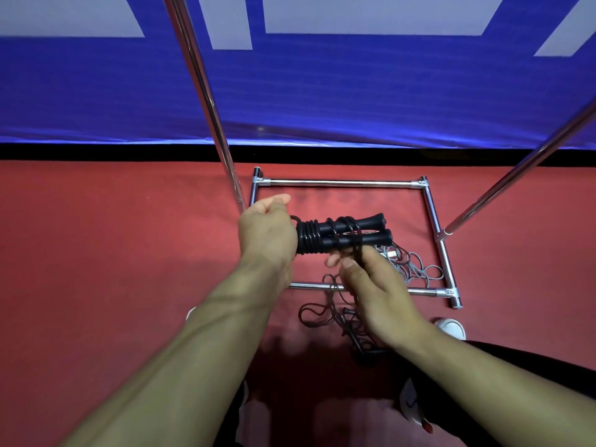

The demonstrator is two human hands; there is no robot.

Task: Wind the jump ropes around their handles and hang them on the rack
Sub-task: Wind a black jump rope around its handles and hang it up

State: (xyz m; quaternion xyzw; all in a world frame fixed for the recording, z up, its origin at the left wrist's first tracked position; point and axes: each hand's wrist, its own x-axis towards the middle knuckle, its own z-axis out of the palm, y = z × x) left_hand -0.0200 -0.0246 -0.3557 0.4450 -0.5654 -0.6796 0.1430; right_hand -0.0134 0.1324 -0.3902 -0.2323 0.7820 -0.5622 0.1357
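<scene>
this looks like a sports hall or a gym room. the floor (pixel 96 253) is a smooth red sport surface, and a big blue banner (pixel 322 91) with large pale letters covers the wall behind it. a chrome rack (pixel 338 182) of metal tubes stands on the floor, and loose jump ropes (pixel 416 269) lie between its base bars.

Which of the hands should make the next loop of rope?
Probably the right hand: it already pinches the loose black rope beside the handles, while the left hand grips their end.
</scene>
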